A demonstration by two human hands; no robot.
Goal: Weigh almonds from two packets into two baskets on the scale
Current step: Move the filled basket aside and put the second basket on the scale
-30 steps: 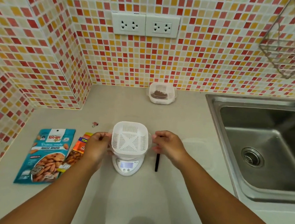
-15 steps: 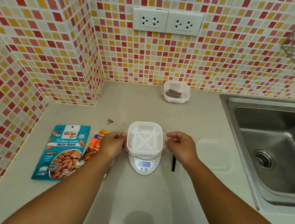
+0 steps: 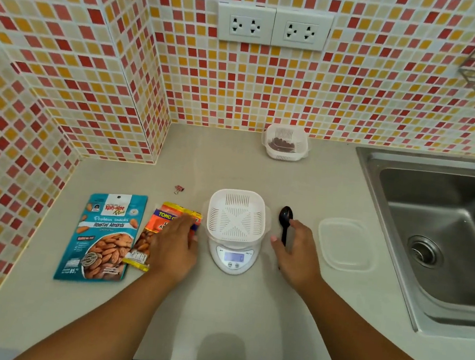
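The left hand (image 3: 176, 245) is lying with straight fingers on the orange-and-yellow almond packet (image 3: 164, 230), pressing it rather than gripping it, while the right hand (image 3: 296, 254) is resting over the handle of the black plastic spoon (image 3: 285, 220); whether its fingers are closing round the handle cannot be told. In this head view, the empty white slotted basket (image 3: 236, 214) is sitting squarely on the white digital scale (image 3: 232, 258), between the two hands and touched by neither. To do this step well, the person is probably needing to pinch the orange packet near its top edge, lift it clear of the blue Roasted Almonds packet (image 3: 102, 236) lying just to its left, and check that the display is reading zero before pouring or spooning. The orange packet is lying flat and tilted, its far end beside the basket. A second basket (image 3: 284, 145), already holding dark almonds, is standing far off by the tiled wall. A clear lid (image 3: 346, 244) is lying right of the spoon, near the steel sink (image 3: 433, 233).
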